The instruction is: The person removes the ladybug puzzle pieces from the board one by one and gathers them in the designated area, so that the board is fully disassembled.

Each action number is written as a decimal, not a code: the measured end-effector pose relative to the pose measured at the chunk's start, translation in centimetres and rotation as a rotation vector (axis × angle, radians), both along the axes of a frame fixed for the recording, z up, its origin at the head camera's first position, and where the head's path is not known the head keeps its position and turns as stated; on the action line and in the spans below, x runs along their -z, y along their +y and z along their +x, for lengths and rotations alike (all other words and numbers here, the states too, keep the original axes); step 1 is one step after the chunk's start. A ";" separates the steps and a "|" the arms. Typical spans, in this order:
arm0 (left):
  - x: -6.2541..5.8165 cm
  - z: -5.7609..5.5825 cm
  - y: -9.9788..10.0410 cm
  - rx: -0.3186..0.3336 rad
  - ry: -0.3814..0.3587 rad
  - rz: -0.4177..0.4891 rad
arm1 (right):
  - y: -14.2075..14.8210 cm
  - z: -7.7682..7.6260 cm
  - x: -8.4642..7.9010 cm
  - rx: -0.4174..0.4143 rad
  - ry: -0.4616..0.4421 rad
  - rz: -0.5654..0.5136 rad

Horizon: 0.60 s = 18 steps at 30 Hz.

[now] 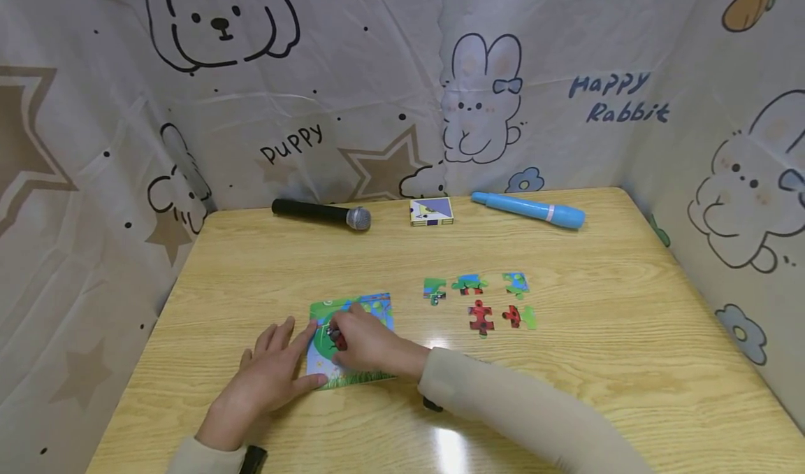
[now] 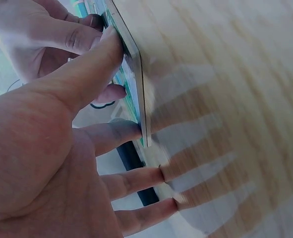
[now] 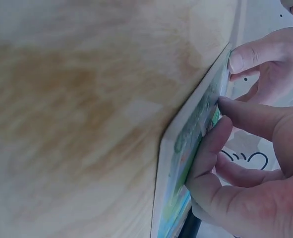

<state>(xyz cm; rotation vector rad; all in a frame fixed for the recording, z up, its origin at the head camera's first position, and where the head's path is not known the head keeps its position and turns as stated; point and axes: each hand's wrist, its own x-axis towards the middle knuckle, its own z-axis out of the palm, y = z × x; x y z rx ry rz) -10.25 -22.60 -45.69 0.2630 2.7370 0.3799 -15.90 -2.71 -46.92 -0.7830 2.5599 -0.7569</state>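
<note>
A puzzle board with a green leaf and grass picture lies flat on the table. My left hand is spread at its left side, thumb over the near corner, a finger at the left edge. Above the picture, my right hand bends its fingers and pinches a small red-and-black puzzle piece, mostly hidden by the fingers. In the right wrist view the right fingertips are right at the board's surface. To the right lie several loose puzzle pieces, among them a red one and a blue-green one.
Along the back of the wooden table lie a black microphone, a small card box and a light blue pen-shaped object. A printed curtain encloses the table at the back and sides.
</note>
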 end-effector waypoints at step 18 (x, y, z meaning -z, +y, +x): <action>-0.1 0.1 0.0 -0.013 -0.017 0.022 | 0.0 0.1 0.1 0.010 -0.045 -0.080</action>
